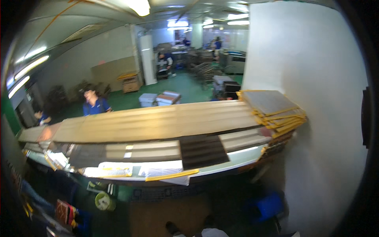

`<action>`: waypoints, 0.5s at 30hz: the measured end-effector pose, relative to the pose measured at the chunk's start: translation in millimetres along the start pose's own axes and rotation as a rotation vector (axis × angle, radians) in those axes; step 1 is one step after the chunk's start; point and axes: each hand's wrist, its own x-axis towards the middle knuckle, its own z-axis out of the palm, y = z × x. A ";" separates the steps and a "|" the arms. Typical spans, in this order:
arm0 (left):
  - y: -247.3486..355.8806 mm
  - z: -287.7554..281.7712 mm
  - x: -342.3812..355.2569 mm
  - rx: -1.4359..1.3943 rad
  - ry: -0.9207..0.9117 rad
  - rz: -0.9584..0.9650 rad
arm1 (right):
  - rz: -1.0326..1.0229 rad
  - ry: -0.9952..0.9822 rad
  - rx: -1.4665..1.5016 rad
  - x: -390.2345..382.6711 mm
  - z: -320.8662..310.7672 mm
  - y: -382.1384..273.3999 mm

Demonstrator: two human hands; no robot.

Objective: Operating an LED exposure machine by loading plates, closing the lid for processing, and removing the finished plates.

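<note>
Neither of my hands shows; my shoes and legs are at the bottom edge on a brown mat (150,209). In front of me a long workbench (166,118) carries beige boards, a dark square panel (203,152), pale sheets with yellow edges (110,170) along the near side, and a stack of yellow-edged grey panels (272,102) at the right end. The picture is blurred, so small items at the left end cannot be made out.
A person in blue (94,104) is beyond the bench, others farther away. A green bucket (104,201) and a blue object (268,205) are on the floor. A white wall (316,55) stands at the right; boxes (148,98) and racks (201,71) are behind.
</note>
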 end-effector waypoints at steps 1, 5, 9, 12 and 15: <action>-6.4 0.3 2.4 0.033 0.006 0.068 | 0.003 0.012 -0.002 5.5 -6.0 -4.2; -29.0 6.8 6.1 0.257 0.086 0.387 | -0.024 0.015 -0.023 33.6 -21.9 -25.1; 4.1 -31.2 -5.0 0.024 0.068 0.217 | -0.057 0.003 -0.042 59.0 -33.2 -41.9; -21.6 9.1 13.1 0.107 0.049 0.163 | -0.091 -0.008 -0.061 70.8 -39.1 -56.2; -16.9 12.2 11.4 0.050 0.102 0.095 | -0.102 -0.008 -0.060 77.9 -43.2 -64.2</action>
